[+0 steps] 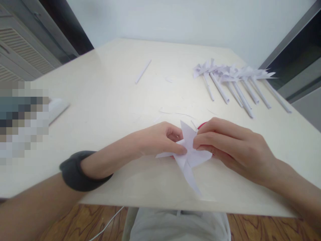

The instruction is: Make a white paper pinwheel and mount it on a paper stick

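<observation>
A white paper pinwheel (191, 154) with pointed blades lies under my two hands near the table's front edge. My left hand (160, 139) has its thumb pressed on the left side of the pinwheel near its centre. With fingertips bunched together, my right hand (232, 147) pinches at the right of the centre; whatever sits between those fingertips is hidden. A red object (202, 125) shows partly behind the right fingers and under the paper, too covered to name.
Several finished-looking paper pinwheels (232, 75) on rolled sticks lie in a row at the back right. A rolled paper stick (143, 71) rests at the back middle. Thin paper scraps (177, 113) lie beyond my hands. A blurred-out item (22, 122) is at the left edge.
</observation>
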Demonstrator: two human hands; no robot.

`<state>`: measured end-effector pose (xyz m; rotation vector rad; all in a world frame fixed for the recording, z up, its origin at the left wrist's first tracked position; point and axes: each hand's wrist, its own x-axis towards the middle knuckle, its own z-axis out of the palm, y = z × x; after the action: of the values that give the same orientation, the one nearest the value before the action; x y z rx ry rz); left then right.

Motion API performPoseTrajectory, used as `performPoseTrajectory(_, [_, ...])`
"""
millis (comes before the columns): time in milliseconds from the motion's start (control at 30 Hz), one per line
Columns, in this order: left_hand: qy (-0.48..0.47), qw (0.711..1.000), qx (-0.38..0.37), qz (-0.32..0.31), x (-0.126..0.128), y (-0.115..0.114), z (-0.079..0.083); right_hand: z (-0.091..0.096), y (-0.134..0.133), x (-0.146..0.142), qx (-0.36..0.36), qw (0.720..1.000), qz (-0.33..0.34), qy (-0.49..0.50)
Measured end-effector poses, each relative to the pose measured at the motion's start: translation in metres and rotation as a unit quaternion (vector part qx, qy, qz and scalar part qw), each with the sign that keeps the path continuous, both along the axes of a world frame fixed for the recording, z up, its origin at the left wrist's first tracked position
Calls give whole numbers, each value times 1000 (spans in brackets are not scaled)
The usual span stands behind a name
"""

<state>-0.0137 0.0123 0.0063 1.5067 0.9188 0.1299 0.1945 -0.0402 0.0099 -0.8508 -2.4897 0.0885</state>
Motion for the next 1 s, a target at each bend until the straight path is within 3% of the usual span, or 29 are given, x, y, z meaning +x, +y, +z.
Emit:
performPoseTrajectory(133, [14, 999, 26, -12, -1, 2, -1, 0, 0, -2, 73, 996, 22, -48])
performPoseTrajectory(467, [31, 995, 77, -54, -4, 2, -11, 7, -7, -14, 154, 979, 61, -121])
performPoseTrajectory(667, [21, 996, 80, -30, -2, 1, -15, 3, -10, -18, 142, 981, 70, -114])
performPoseTrajectory(1000, [-3, 996, 74, -41, -3, 3, -18, -2, -11, -17, 160, 980, 10, -118])
